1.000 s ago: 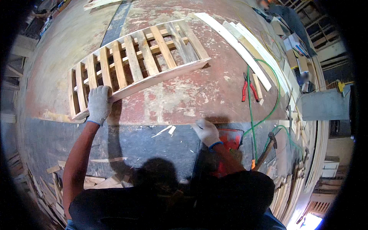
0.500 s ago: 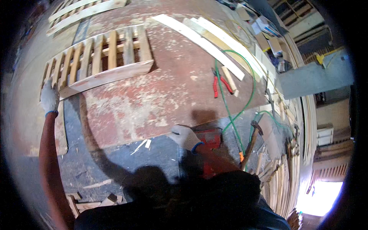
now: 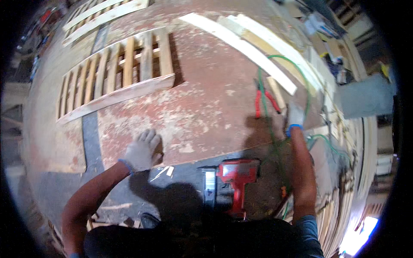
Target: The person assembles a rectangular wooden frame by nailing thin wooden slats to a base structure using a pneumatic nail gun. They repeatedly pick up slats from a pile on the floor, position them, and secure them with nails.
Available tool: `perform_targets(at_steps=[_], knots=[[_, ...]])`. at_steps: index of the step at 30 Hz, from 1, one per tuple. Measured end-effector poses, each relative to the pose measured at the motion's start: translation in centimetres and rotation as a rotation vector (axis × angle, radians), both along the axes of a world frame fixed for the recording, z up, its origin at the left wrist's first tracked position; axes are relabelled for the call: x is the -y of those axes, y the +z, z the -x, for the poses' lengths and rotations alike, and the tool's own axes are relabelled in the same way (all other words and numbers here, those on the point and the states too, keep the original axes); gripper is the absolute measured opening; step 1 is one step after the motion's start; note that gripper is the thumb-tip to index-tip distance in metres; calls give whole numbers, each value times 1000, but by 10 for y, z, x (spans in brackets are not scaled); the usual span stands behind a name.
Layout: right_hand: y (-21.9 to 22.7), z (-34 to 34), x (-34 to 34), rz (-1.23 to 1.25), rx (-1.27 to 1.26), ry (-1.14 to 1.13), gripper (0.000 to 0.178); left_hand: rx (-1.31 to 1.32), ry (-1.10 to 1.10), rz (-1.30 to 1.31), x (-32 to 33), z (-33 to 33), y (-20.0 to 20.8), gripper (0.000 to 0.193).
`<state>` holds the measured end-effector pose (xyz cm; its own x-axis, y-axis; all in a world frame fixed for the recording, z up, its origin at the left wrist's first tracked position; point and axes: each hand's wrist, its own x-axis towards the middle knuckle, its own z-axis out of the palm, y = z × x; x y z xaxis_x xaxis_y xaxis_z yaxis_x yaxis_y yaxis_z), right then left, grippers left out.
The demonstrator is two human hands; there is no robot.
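Note:
My left hand [image 3: 143, 151], in a white knitted glove, is over the near edge of the worn red board [image 3: 202, 129]. Its fingers point forward, slightly apart, with nothing visible in them. Farther right, my gloved right hand [image 3: 295, 115] reaches out beside a short wood block [image 3: 276, 92] and a green hose [image 3: 308, 92]. Blur hides its fingers, so I cannot make out any grip. Just left of the block lie red-handled pliers [image 3: 258, 103]. A red nail gun [image 3: 237, 172] rests on the dark floor between my arms.
A slatted wooden pallet [image 3: 116, 96] lies at the left on the board, with another pallet [image 3: 105, 19] beyond it. Long pale planks [image 3: 241, 45] lie at the far right. A grey metal beam [image 3: 365, 96] juts in from the right, above stacked lumber [image 3: 333, 223].
My left hand has let go of the pallet's near corner and come right and nearer. My right hand has moved from above the nail gun, forward and right, toward the wood block.

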<state>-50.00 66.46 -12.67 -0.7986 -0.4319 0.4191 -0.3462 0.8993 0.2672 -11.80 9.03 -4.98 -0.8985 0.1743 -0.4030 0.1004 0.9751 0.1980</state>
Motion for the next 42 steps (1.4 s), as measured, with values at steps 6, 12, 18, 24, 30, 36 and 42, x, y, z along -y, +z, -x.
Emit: perform_targets(at_steps=[6,12,18,24,30,36,42], knots=[[-5,38,48,1879,821,-456,33,27,4,110,10,-13,3,82],[-13,88,45,2114,1023,-367,31,-3,16,102,2,-11,-3,79],[-16,78,49,2061,910,-512,26,55,120,36,-5,-10,6,82],[-4,73,63,2259,954,-383,27,127,108,104,-8,-3,6,84],[64,55,102,2124,1102,-261,30,56,104,71,-6,-8,2,83],[51,-132,173,1742,1176,-200,26,402,358,-517,1,42,31,81],[116,-421,275,1434,1984,-72,23,234,960,-1369,-53,59,40,69]])
